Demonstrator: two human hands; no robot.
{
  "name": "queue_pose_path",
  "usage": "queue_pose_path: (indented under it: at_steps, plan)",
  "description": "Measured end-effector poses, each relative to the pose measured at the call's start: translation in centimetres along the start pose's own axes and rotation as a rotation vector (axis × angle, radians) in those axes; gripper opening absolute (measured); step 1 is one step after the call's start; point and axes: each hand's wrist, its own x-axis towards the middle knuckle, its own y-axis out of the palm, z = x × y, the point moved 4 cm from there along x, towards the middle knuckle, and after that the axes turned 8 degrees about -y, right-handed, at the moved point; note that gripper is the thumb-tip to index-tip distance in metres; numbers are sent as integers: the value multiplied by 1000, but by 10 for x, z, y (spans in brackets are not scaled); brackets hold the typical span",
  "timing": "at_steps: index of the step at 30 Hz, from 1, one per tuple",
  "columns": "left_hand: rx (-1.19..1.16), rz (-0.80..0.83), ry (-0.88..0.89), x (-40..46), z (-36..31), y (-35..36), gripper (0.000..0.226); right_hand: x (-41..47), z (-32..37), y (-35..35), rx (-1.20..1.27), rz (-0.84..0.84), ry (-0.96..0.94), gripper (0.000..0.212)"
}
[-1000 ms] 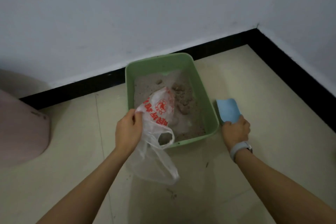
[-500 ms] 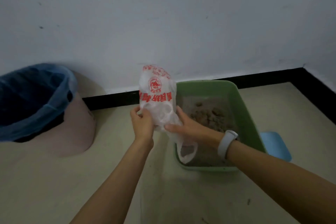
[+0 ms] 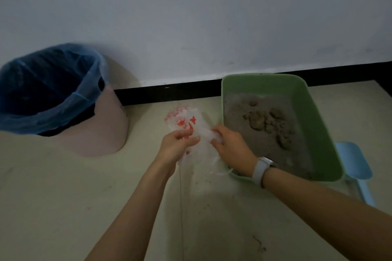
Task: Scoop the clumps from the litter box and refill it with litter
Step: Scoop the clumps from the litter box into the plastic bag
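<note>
Head view: left hand and right hand both pinch the bag between them, just beside the box's left wall; clumps lie inside the box.

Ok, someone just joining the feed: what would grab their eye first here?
Probably both hands, the left hand and right hand, working a thin plastic bag with red print at centre. Next, the green litter box on the right with brown clumps in its sand, and the pink bin with a blue liner on the left.
</note>
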Motion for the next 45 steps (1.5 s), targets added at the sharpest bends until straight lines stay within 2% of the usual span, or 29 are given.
queue_pose_path:
  at_steps: [2,4,7,10,11,13,15,17,19,21,23,26,28,30,32,34,35,37,39,41,43,45]
  plan:
    - [-67,-49,-5,5,11,-2,20,-1,-11,2,102,-18,66,30]
    - [10,-77,39,6,13,-4,26,0,-22,-3,221,-68,157,28]
    - [353,-88,117,7,16,1,50,4,-34,-15,320,-155,205,27]
    - [823,-146,188,6,24,8,75,8,-39,-19,308,-164,175,27]
    - [951,-180,186,8,28,7,75,9,-39,-19,306,-169,159,27]
    - [1089,-271,163,12,31,-1,55,12,-41,-21,341,-204,150,27]
    - [967,-328,166,15,31,-9,26,14,-44,-26,405,-250,164,26]
    - [604,-312,157,17,31,-14,17,14,-46,-30,436,-246,151,23]
    - [114,-198,58,15,30,-17,19,12,-48,-33,360,-161,105,22]
    - [-265,0,-46,13,27,-14,25,8,-52,-34,208,-65,78,27]
    - [-560,180,-102,6,17,-12,30,4,-59,-37,41,-42,102,36]
    - [-856,299,-187,-3,6,-5,37,0,-72,-47,-132,-116,152,34]
    - [-811,299,-210,-11,0,1,39,-1,-80,-53,-146,-152,138,35]
    - [-550,246,-160,-13,1,4,33,-4,-83,-62,-30,-229,167,34]
    - [-204,214,-52,-12,4,7,22,-6,-88,-71,276,-360,317,27]
    - [152,229,44,-11,10,14,24,-4,-91,-73,764,-445,537,17]
    - [310,227,78,-11,12,17,26,-4,-90,-73,971,-441,618,16]
    - [475,226,133,-15,12,24,23,-2,-84,-73,1116,-375,649,17]
    - [413,238,150,-16,10,25,22,-10,-81,-66,1143,-297,705,21]
    - [239,257,122,-18,7,26,28,-16,-79,-66,1115,-362,598,26]
    - [11,294,57,-19,5,28,33,-23,-93,-66,887,-460,579,29]
    - [-308,301,-58,-18,5,28,36,-34,-102,-71,664,-472,530,31]
